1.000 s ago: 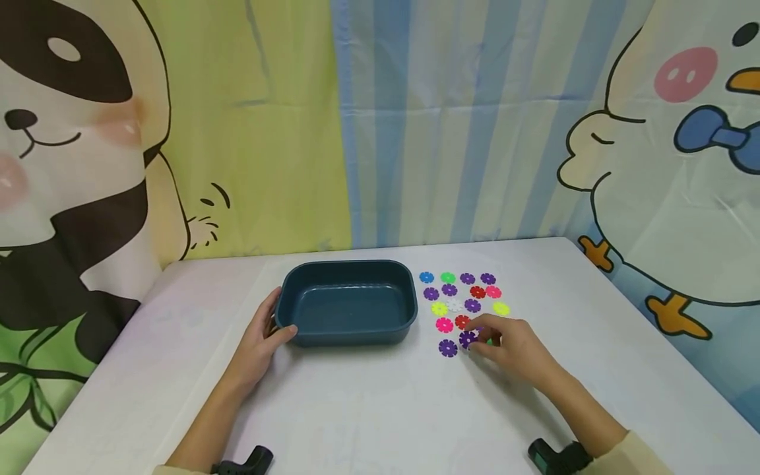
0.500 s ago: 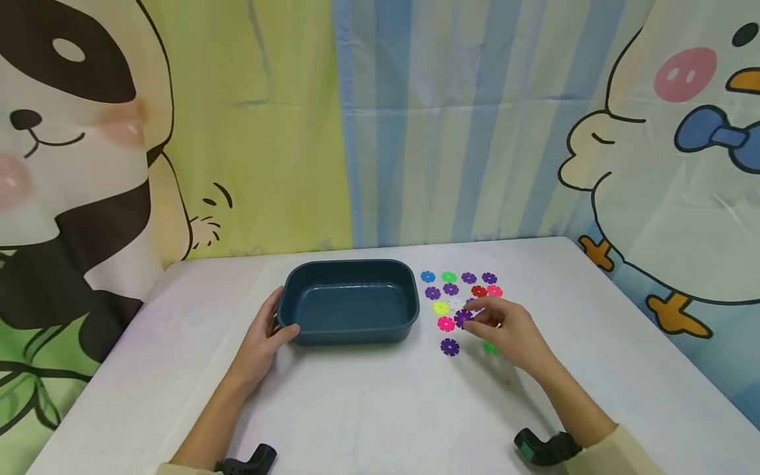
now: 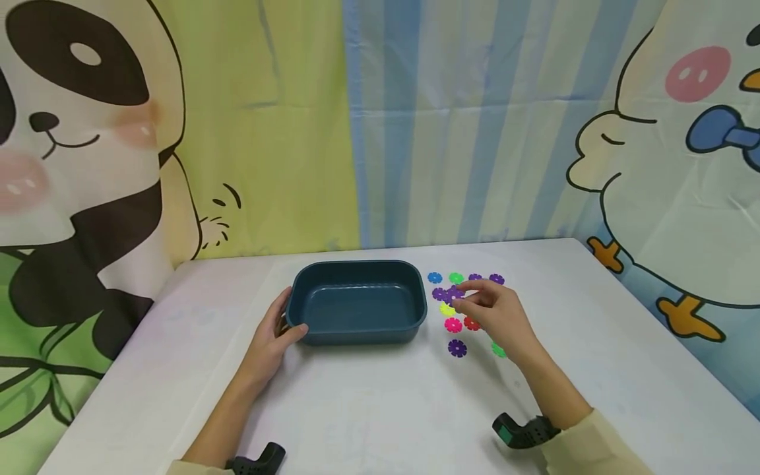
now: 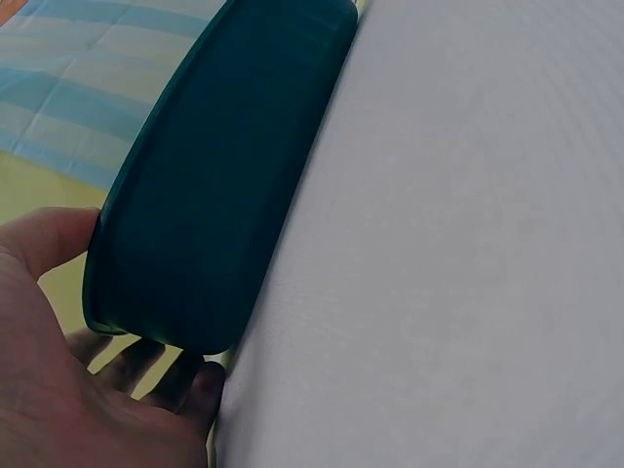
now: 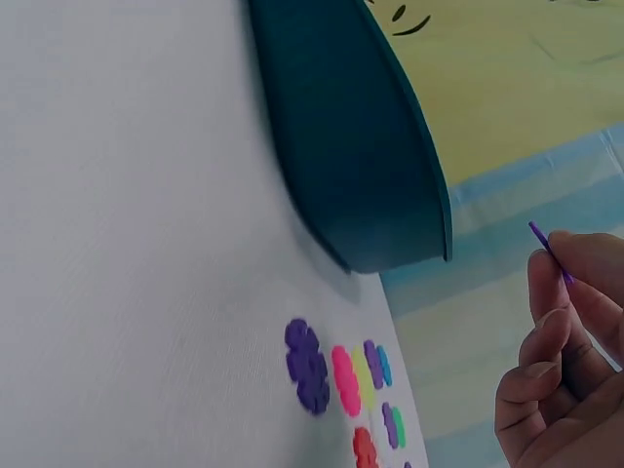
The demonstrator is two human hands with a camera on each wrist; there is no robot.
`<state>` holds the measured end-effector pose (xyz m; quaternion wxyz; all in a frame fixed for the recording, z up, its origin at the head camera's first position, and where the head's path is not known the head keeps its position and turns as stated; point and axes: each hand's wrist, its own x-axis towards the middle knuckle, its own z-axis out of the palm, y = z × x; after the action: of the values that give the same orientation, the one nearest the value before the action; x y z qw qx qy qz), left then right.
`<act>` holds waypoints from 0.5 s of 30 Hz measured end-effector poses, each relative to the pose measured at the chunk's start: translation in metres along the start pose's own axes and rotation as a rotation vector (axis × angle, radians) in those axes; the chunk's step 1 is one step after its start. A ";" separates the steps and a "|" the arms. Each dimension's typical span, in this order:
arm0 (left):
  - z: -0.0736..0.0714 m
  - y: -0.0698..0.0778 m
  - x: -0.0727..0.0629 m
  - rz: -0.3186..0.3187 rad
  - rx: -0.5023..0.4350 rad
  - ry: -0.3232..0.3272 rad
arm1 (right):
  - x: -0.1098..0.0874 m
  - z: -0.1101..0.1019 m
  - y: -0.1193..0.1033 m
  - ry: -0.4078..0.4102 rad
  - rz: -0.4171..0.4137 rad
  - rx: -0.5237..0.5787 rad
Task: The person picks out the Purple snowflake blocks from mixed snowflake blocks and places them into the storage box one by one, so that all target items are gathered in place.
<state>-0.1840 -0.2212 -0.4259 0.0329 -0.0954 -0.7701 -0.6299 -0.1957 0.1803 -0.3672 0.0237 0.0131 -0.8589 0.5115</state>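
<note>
A dark teal rectangular tub (image 3: 362,335) stands on the white table. At its left end my left hand (image 3: 268,346) holds it, thumb at the near corner and fingers round the end wall; in the left wrist view the fingers reach under the rim. My right hand (image 3: 497,318) pinches a purple flower-shaped disc (image 3: 454,293) between thumb and forefinger, raised above the table; the right wrist view shows this disc edge-on. Beneath and around that hand lie more flower-shaped discs, among them a pink one (image 3: 453,324), a red one (image 3: 472,322) and a purple one (image 3: 457,348). The hand hides some.
Right of the tub, the remaining discs include a blue one (image 3: 435,278) and a green one (image 3: 497,350). A patterned curtain (image 3: 415,132) rises behind the white table (image 3: 380,409). Both wrists wear black devices.
My right hand has lifted a purple disc from the near part of the group and carried it up and leftward toward the tub. The left hand keeps its hold on the tub.
</note>
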 end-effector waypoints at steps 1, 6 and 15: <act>0.000 0.000 0.000 0.002 -0.001 0.001 | 0.001 0.002 -0.002 -0.002 0.007 0.008; 0.001 -0.001 -0.001 0.004 -0.006 0.009 | 0.007 0.011 -0.010 -0.012 0.028 0.055; 0.001 -0.001 -0.001 0.005 -0.011 0.016 | 0.017 0.030 -0.020 -0.036 0.036 0.145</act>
<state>-0.1837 -0.2208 -0.4271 0.0400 -0.0924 -0.7662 -0.6347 -0.2123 0.1444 -0.3626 -0.0021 0.0088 -0.8200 0.5723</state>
